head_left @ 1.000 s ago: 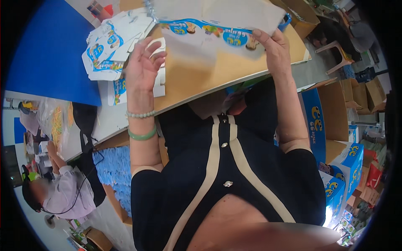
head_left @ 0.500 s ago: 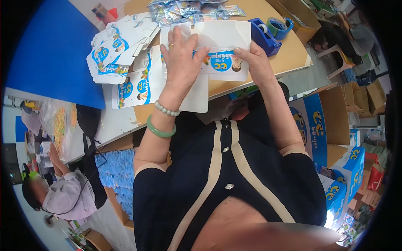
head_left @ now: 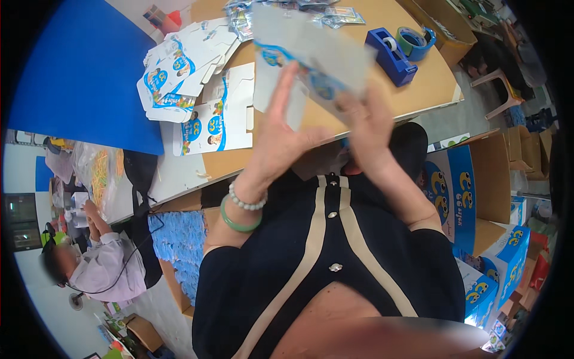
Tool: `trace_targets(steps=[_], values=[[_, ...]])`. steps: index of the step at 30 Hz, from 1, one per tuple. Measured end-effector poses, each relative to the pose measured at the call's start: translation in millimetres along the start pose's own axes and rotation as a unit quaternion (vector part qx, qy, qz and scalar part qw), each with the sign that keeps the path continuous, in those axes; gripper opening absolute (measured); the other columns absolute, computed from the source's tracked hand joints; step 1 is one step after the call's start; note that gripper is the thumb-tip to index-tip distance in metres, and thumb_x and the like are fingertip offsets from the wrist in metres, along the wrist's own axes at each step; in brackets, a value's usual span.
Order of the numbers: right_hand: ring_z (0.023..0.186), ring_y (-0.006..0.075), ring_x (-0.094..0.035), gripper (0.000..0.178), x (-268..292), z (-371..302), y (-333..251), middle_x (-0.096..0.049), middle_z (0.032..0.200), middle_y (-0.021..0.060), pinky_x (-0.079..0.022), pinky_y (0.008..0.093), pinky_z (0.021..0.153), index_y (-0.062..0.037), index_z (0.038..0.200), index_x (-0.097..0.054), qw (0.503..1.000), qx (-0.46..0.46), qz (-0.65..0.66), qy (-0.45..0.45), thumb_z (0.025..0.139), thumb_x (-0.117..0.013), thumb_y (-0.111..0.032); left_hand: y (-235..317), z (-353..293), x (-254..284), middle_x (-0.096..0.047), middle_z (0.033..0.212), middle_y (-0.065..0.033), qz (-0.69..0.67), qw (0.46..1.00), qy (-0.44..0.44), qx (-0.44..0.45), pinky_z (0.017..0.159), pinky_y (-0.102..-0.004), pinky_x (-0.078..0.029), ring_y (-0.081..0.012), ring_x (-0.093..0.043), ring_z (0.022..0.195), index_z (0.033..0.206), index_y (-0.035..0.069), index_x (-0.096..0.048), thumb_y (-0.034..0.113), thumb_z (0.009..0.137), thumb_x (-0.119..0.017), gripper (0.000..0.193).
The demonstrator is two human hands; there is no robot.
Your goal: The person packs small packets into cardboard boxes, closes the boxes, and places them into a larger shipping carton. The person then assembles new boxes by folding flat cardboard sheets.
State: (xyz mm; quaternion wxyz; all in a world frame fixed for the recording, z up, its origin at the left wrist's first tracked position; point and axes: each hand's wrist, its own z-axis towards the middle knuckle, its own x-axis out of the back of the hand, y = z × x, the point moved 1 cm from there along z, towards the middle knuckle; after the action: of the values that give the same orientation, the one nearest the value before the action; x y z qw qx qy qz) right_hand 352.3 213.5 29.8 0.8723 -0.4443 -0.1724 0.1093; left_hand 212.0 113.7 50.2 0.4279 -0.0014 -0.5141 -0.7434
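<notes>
A white and blue printed cardboard carton (head_left: 311,45) is tilted above the table, smeared by motion. My right hand (head_left: 368,122) grips its lower right corner, fingers closed on the edge. Below the carton's left part is my left hand (head_left: 281,137), thumb stretched to the right and index finger pointing up. Whether that fingertip touches the card cannot be told. Left of my hands lies a flat printed carton (head_left: 239,110) on the table, beside a fanned pile of flat cartons (head_left: 185,63).
Shiny small packets (head_left: 242,21) lie at the table's far side. A blue tape dispenser (head_left: 391,57) and green tape roll (head_left: 412,42) stand at right. Printed boxes (head_left: 502,257) are on my right. A box of blue packets (head_left: 176,245) stands left, near another person (head_left: 110,263).
The carton has tilted, its right side dropping toward me. My left hand has come off its face and moved nearer to me, and my right hand has shifted lower.
</notes>
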Motion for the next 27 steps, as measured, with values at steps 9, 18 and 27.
trace_targets(steps=[9,18,27], values=[[0.122,0.0379,-0.053,0.056,-13.8,11.8,-0.1,-0.053,0.134,0.0171,-0.042,0.0411,0.103,-0.0016,0.130,-0.052,0.969,0.216,-0.076,-0.097,0.077,-0.070,0.001,-44.6,10.6,48.2,-0.062,0.120,-0.0137,-0.498,0.835,0.089,0.217,0.090,-0.0333,-0.053,-0.0215,-0.062,0.106,0.126,-0.002,-0.054,0.005,0.087,-0.069,0.042],[0.100,0.0141,-0.061,0.049,26.0,62.1,13.9,-0.060,0.118,0.0083,-0.048,0.0278,0.087,-0.0024,0.129,-0.053,0.973,-0.124,0.185,-0.054,0.082,-0.065,-0.001,-63.6,7.3,61.2,-0.062,0.120,-0.0149,-0.450,0.851,-0.006,0.272,0.095,-0.0342,-0.049,-0.0234,-0.060,0.110,0.126,-0.002,-0.054,0.007,0.084,-0.072,0.046],[0.099,0.0117,-0.057,0.043,-8.6,26.8,23.8,-0.059,0.109,0.0025,-0.050,0.0264,0.081,-0.0049,0.119,-0.057,0.969,-0.115,0.217,-0.028,0.077,-0.066,0.000,-77.3,25.9,28.1,-0.035,0.150,-0.0247,0.036,0.987,0.126,0.092,0.111,-0.0414,-0.031,-0.0372,-0.033,0.139,0.122,0.001,-0.063,0.020,0.087,-0.068,0.040]])
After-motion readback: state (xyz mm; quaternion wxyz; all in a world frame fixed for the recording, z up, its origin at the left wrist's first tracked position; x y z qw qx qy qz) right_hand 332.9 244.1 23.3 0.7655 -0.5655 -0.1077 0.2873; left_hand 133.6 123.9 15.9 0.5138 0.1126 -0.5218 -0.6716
